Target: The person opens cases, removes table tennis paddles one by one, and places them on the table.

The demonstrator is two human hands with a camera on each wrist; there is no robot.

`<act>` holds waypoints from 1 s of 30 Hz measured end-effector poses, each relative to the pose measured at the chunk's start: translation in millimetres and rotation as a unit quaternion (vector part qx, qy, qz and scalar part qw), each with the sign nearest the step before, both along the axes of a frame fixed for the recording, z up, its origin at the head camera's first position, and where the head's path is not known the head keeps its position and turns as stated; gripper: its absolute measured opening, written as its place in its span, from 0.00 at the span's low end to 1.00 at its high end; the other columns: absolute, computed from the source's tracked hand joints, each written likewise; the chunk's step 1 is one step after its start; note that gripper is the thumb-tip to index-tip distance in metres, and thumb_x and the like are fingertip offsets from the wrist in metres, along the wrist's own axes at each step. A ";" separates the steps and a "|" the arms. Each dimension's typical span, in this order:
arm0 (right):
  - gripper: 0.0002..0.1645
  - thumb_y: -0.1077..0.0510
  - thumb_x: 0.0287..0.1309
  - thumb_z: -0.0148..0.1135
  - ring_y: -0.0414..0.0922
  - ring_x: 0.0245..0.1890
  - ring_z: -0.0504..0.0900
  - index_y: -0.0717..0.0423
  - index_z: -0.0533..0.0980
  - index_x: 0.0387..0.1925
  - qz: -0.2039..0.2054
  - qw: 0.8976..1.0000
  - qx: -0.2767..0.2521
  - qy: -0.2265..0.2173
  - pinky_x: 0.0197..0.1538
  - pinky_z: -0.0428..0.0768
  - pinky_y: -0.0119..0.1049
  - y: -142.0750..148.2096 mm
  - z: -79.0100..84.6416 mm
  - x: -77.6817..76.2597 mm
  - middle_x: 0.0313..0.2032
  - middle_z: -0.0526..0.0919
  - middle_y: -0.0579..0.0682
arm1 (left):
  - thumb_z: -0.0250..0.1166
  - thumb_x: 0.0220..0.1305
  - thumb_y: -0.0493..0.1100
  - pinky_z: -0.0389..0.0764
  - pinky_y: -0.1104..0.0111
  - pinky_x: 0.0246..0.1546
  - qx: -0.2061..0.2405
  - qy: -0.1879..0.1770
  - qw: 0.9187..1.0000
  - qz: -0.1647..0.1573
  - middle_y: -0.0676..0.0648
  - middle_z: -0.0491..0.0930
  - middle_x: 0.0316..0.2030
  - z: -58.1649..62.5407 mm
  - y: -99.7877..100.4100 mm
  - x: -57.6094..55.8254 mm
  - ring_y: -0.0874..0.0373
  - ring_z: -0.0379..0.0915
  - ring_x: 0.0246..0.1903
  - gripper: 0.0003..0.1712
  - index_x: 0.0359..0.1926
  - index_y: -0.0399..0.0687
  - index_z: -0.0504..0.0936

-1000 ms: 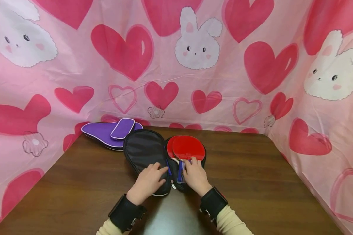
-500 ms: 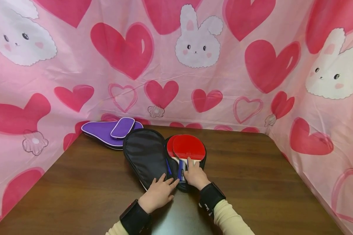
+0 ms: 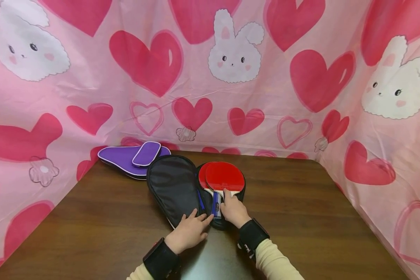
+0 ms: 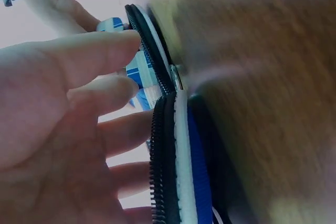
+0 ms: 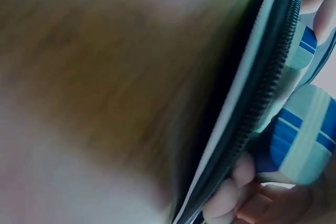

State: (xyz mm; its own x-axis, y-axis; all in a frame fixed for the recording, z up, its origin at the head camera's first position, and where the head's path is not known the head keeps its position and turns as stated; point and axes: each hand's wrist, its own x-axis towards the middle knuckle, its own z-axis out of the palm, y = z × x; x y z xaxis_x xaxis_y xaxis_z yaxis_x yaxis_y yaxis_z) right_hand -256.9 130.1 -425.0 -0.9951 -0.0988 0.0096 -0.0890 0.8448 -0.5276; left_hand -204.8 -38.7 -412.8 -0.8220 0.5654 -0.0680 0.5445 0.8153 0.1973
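Note:
Two red table tennis paddles lie overlapped in the right half of an unzipped black case [image 3: 173,182], the upper paddle [image 3: 225,177] partly covering the lower paddle [image 3: 202,175]. My right hand [image 3: 235,212] holds the upper paddle's handle, its index finger stretched toward the blade. The right wrist view shows the striped handle end [image 5: 302,140] with curled fingers [image 5: 223,198] beside it. My left hand [image 3: 187,233] rests with spread fingers on the case's near end. In the left wrist view those fingers reach over the zipper edge [image 4: 163,145]. The lower paddle's blue handle [image 3: 215,204] lies between both hands.
A purple case [image 3: 120,155] with white piping lies at the back left, a small purple pouch [image 3: 146,154] on top. The brown wooden table [image 3: 293,217] meets a pink heart-and-rabbit cloth [image 3: 196,77] at its back and sides.
My left hand has moved right and nearer, from the open flap to the case's near end. My right hand has shifted slightly down the upper paddle's handle, its index finger now extended.

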 end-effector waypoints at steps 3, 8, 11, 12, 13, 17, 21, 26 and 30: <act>0.28 0.64 0.61 0.55 0.57 0.30 0.79 0.68 0.66 0.63 0.002 0.999 0.007 0.031 0.36 0.80 0.51 5.1 -0.1 0.8 0.41 0.79 0.68 | 0.67 0.62 0.45 0.70 0.37 0.51 0.005 -0.013 1.000 -0.006 0.41 0.76 0.57 0.4 -0.4 -0.1 0.34 0.65 0.61 0.30 0.65 0.49 0.74; 0.27 0.64 0.61 0.55 0.56 0.32 0.78 0.64 0.69 0.63 0.001 0.998 0.008 0.057 0.37 0.79 0.51 17.9 -0.1 2.2 0.41 0.79 0.65 | 0.67 0.62 0.46 0.67 0.37 0.53 0.002 -0.034 0.999 -0.017 0.40 0.74 0.60 0.8 -2.8 1.3 0.33 0.62 0.63 0.31 0.66 0.55 0.73; 0.27 0.64 0.62 0.55 0.52 0.28 0.74 0.62 0.69 0.63 0.009 0.998 0.003 0.067 0.31 0.77 0.46 25.4 0.9 3.5 0.36 0.77 0.61 | 0.67 0.62 0.46 0.68 0.38 0.53 -0.004 -0.029 0.999 -0.018 0.41 0.74 0.60 -0.2 -3.3 1.4 0.33 0.62 0.63 0.28 0.64 0.54 0.76; 0.27 0.64 0.62 0.55 0.51 0.27 0.73 0.62 0.68 0.63 0.013 0.997 -0.001 0.071 0.30 0.76 0.44 27.7 1.5 4.0 0.35 0.76 0.60 | 0.67 0.62 0.46 0.68 0.38 0.53 -0.006 -0.027 0.999 -0.018 0.41 0.74 0.60 -0.8 -3.3 1.3 0.34 0.62 0.63 0.27 0.63 0.53 0.77; 0.28 0.64 0.62 0.55 0.51 0.26 0.72 0.62 0.68 0.64 0.016 0.997 -0.005 0.073 0.29 0.75 0.43 30.1 2.6 4.7 0.34 0.75 0.59 | 0.67 0.62 0.46 0.68 0.38 0.53 -0.007 -0.025 0.999 -0.018 0.41 0.74 0.60 -1.2 -3.3 1.3 0.34 0.62 0.63 0.26 0.62 0.53 0.78; 0.29 0.65 0.62 0.54 0.51 0.28 0.72 0.61 0.67 0.65 0.014 0.996 -0.011 0.089 0.29 0.74 0.43 43.2 8.8 6.2 0.35 0.75 0.59 | 0.67 0.62 0.45 0.69 0.38 0.52 -0.004 -0.021 1.000 -0.020 0.41 0.74 0.60 -2.8 -3.1 0.8 0.34 0.63 0.62 0.25 0.61 0.52 0.79; 0.29 0.64 0.62 0.55 0.52 0.31 0.74 0.61 0.66 0.66 -0.005 0.996 -0.005 0.093 0.33 0.76 0.47 64.9 16.8 4.4 0.37 0.76 0.61 | 0.67 0.62 0.45 0.68 0.37 0.52 -0.001 -0.021 1.000 -0.021 0.41 0.74 0.60 -3.8 -2.7 0.5 0.33 0.62 0.62 0.25 0.61 0.52 0.79; 0.30 0.64 0.63 0.52 0.55 0.35 0.75 0.66 0.64 0.66 -0.023 0.996 0.006 0.081 0.37 0.77 0.50 100.6 25.0 2.9 0.44 0.78 0.66 | 0.67 0.61 0.45 0.68 0.36 0.52 -0.002 -0.023 1.000 -0.018 0.42 0.74 0.59 -4.6 -2.6 0.3 0.33 0.62 0.62 0.25 0.61 0.52 0.79; 0.29 0.64 0.64 0.49 0.57 0.36 0.75 0.70 0.63 0.65 -0.032 0.997 0.023 0.072 0.37 0.76 0.51 131.3 27.0 3.8 0.46 0.77 0.70 | 0.67 0.61 0.44 0.67 0.36 0.53 0.003 -0.029 0.999 -0.020 0.41 0.74 0.60 -4.2 -4.8 0.4 0.33 0.62 0.62 0.25 0.61 0.51 0.79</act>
